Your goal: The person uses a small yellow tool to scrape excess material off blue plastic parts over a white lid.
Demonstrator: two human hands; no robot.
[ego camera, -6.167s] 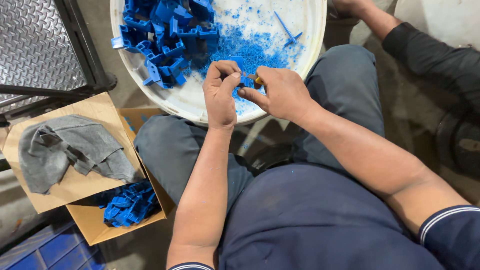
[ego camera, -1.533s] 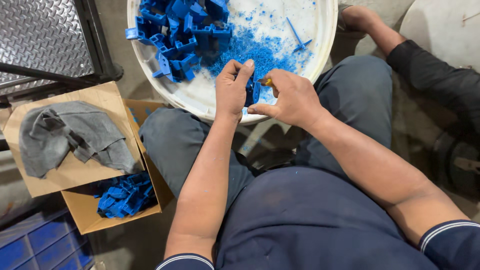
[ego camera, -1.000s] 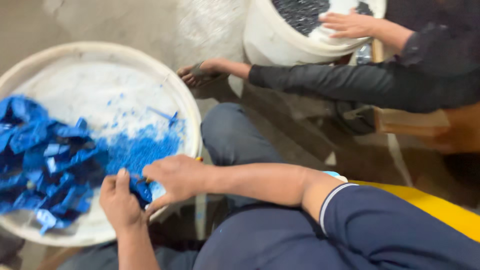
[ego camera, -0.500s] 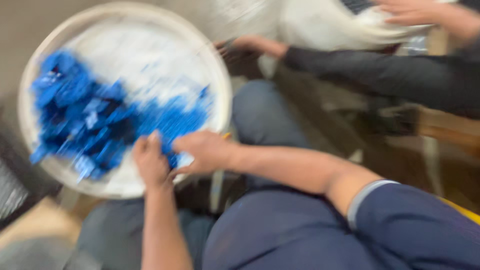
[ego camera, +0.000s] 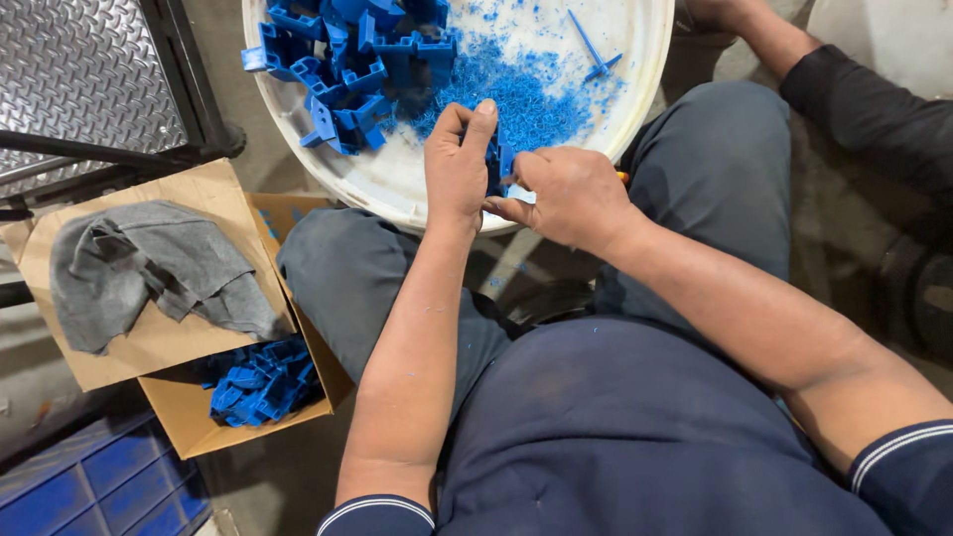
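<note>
A small blue plastic part [ego camera: 499, 159] sits pinched between the two hands, over the near rim of a white round tub [ego camera: 397, 194]. The left hand [ego camera: 459, 164] is closed on the part, fingers pointing away from the body and thumb pressed along its side. The right hand [ego camera: 561, 194] is closed too, touching the part from the right; a bit of orange shows at the far side of this hand, but what it grips there cannot be told.

Just beyond the fingertips of both hands, inside the tub, lies a spread of blue shavings [ego camera: 516, 89]. Farther out and to the left of the left hand is a heap of blue plastic parts [ego camera: 347, 69], and beyond the right hand a thin blue stick [ego camera: 591, 50] lies on the tub's floor.

Well to the left of the left forearm, down by the person's knee, stands a cardboard box [ego camera: 189, 422] with more blue pieces [ego camera: 258, 382] in it; a grey cloth [ego camera: 139, 268] lies on its flap. Beyond the right hand, another person's dark sleeve [ego camera: 874, 109] reaches in.
</note>
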